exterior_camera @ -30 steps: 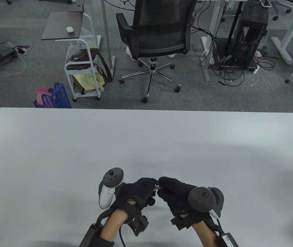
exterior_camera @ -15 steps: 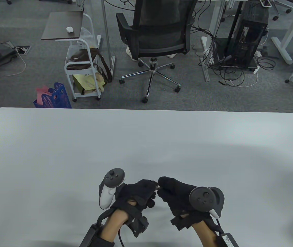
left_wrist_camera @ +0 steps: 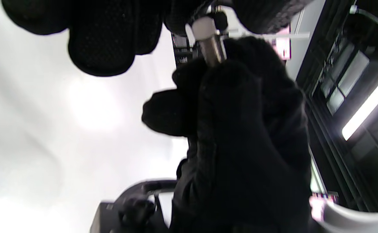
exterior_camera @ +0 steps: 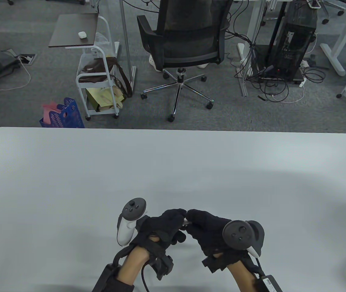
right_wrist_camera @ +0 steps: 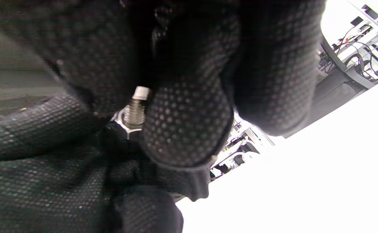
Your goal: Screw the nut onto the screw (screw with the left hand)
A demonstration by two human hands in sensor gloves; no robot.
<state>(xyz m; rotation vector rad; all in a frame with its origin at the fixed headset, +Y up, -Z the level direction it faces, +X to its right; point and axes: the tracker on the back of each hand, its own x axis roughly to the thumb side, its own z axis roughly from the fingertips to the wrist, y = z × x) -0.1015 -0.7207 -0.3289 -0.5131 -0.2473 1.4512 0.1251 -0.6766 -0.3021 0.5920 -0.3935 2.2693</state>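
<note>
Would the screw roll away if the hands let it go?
Probably. The screw looks round and metal, so on the smooth white table it could roll. The nut on it has flat sides, which might stop it. It looks stiff, unlikely to bend.

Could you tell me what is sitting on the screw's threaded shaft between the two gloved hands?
In the right wrist view a hex nut sits around the threaded screw, whose pale tip sticks out past it. Both hands' fingers cover the screw's other end and most of the nut.

Black dotted gloves (exterior_camera: 160, 226) (bare forearms (exterior_camera: 133, 267))
</note>
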